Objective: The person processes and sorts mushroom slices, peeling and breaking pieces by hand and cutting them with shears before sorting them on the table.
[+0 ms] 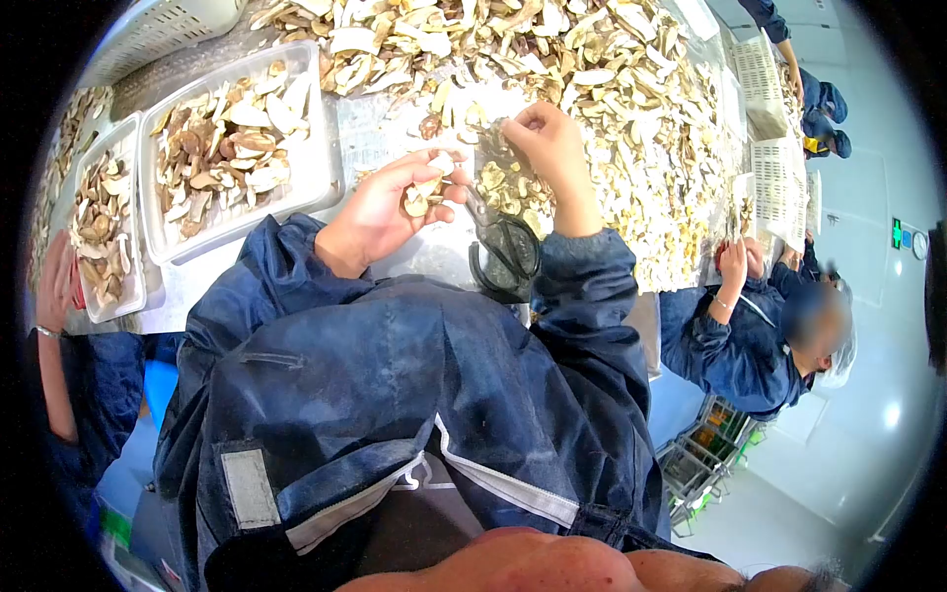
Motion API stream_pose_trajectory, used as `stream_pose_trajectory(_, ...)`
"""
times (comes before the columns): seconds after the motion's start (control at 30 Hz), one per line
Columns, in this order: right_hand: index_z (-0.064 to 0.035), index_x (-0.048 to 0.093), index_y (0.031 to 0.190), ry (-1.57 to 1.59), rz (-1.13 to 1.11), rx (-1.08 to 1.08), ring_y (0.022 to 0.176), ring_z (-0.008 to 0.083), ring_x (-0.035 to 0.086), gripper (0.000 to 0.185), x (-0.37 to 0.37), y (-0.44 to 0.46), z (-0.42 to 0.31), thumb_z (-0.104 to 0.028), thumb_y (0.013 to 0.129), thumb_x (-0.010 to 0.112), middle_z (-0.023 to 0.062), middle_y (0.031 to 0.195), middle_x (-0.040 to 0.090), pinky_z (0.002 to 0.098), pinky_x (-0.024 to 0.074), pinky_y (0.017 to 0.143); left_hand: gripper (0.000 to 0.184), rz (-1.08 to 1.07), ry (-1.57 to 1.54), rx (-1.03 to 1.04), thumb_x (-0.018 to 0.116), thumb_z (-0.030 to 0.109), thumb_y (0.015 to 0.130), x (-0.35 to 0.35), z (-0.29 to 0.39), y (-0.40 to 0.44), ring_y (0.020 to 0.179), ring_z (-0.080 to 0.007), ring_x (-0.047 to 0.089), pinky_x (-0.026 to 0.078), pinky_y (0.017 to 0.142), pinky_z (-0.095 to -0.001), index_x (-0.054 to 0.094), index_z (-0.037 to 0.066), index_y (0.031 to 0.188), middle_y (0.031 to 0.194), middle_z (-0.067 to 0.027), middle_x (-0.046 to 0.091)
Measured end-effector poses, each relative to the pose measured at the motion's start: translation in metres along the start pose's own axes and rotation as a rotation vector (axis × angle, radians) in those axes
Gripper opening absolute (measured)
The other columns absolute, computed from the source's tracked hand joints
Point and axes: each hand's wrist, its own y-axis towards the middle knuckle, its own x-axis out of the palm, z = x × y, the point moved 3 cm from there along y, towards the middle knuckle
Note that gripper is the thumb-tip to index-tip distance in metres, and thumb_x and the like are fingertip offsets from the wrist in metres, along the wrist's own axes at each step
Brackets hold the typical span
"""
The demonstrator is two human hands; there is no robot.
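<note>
My left hand (383, 207), palm up with curled fingers, holds a few pale mushroom slices (422, 195). To its right, my right hand (550, 148) hovers at the near edge of the sliced mushroom pile (631, 148), thumb and fingertips pinched together. Whatever is between those fingertips, if anything, is too small to make out. Black-handled scissors (508, 252) lie on the table between my hands, blades pointing away from me. Small yellowish slices (513, 187) are scattered beside the blades.
A clear plastic tray (321, 128) of brown and white slices stands left of my left hand, with a smaller tray (136, 247) beyond it. White baskets (779, 178) line the right side. Co-workers (760, 335) sit at the right; another person's arm (57, 296) shows far left.
</note>
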Motion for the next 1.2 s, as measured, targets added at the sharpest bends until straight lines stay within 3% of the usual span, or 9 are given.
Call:
stream_pose_trajectory(0.1,-0.0018,0.066,0.082,0.430,-0.177,-0.084,0.069,0.0038,0.057,0.014,0.001,-0.024,-0.034,-0.012,0.086,0.074,-0.0019,0.073,0.064,0.0203,0.0441,0.062,0.044,-0.012,-0.029,0.003,0.041,0.032,0.106,0.000,-0.001,0.001,0.092,-0.0204,0.065,0.053,0.075,-0.0331,0.052,0.001,0.134,0.111,-0.0108,0.067)
stream_pose_trajectory(0.23,-0.0008,0.070,0.091,0.457,-0.439,-0.155,0.073,0.0072,0.060,0.015,0.006,-0.039,-0.072,-0.015,0.090,0.074,-0.0011,0.082,0.068,0.0214,0.0468,0.067,0.045,-0.006,-0.112,-0.008,0.040,0.036,0.106,0.008,0.001,-0.001,0.089,-0.0192,0.064,0.053,0.072,-0.0321,0.053,0.002,0.134,0.109,-0.0096,0.067)
stream_pose_trajectory(0.37,-0.0074,0.073,0.097,-0.347,0.173,-0.476,0.085,0.0307,0.067,0.016,0.005,0.020,-0.033,-0.016,0.085,0.067,0.0154,0.094,0.070,0.0407,0.0532,0.074,0.043,-0.036,-0.096,-0.073,0.042,0.035,0.106,0.004,-0.002,-0.001,0.085,-0.0165,0.065,0.053,0.067,-0.0292,0.055,0.003,0.132,0.104,-0.0079,0.067)
stream_pose_trajectory(0.6,-0.0061,0.072,0.091,-0.614,0.203,-0.408,0.082,0.0367,0.067,0.017,0.011,0.039,-0.014,-0.020,0.083,0.067,0.0168,0.089,0.070,0.0453,0.0539,0.073,0.039,-0.069,-0.103,-0.076,0.045,0.031,0.105,-0.008,-0.003,-0.002,0.081,-0.0155,0.064,0.051,0.065,-0.0279,0.057,0.003,0.129,0.097,-0.0067,0.067)
stream_pose_trajectory(0.7,-0.0059,0.073,0.093,-0.439,0.106,-0.304,0.069,0.0350,0.066,0.020,0.005,0.035,-0.008,-0.021,0.080,0.070,0.0178,0.079,0.069,0.0429,0.0513,0.064,0.039,-0.024,-0.062,-0.031,0.044,0.031,0.105,-0.003,-0.003,-0.001,0.084,-0.0174,0.064,0.052,0.068,-0.0293,0.055,0.003,0.130,0.099,-0.0073,0.067)
stream_pose_trajectory(0.73,-0.0039,0.073,0.089,-0.376,0.062,-0.289,0.059,0.0245,0.064,0.019,0.001,0.031,-0.011,-0.021,0.081,0.071,0.0118,0.073,0.070,0.0366,0.0498,0.059,0.040,-0.018,-0.056,-0.021,0.043,0.032,0.105,-0.002,-0.003,0.000,0.086,-0.0181,0.064,0.051,0.069,-0.0300,0.055,0.003,0.130,0.100,-0.0077,0.067)
stream_pose_trajectory(0.9,-0.0011,0.074,0.093,0.330,-0.449,-0.185,0.070,0.0057,0.056,0.020,0.007,-0.010,-0.051,-0.019,0.084,0.074,-0.0015,0.076,0.066,0.0219,0.0448,0.063,0.046,-0.015,-0.154,-0.012,0.039,0.038,0.106,0.004,-0.001,0.000,0.090,-0.0203,0.064,0.052,0.072,-0.0324,0.054,0.003,0.131,0.104,-0.0093,0.067)
stream_pose_trajectory(1.07,-0.0072,0.073,0.090,-0.334,0.206,-0.433,0.082,0.0378,0.068,0.016,-0.002,0.030,-0.051,-0.022,0.085,0.067,0.0155,0.090,0.071,0.0457,0.0541,0.073,0.042,-0.049,-0.177,-0.055,0.041,0.035,0.106,-0.003,-0.002,0.001,0.082,-0.0185,0.063,0.050,0.066,-0.0300,0.056,0.003,0.128,0.100,-0.0086,0.066)
stream_pose_trajectory(1.2,-0.0093,0.070,0.095,-0.644,0.361,-0.387,0.082,0.0347,0.068,0.017,0.004,0.052,-0.032,-0.022,0.084,0.068,0.0139,0.101,0.069,0.0460,0.0536,0.073,0.037,-0.037,-0.177,-0.067,0.044,0.031,0.105,-0.007,-0.003,0.000,0.076,-0.0168,0.061,0.049,0.060,-0.0275,0.057,0.003,0.125,0.096,-0.0077,0.065)
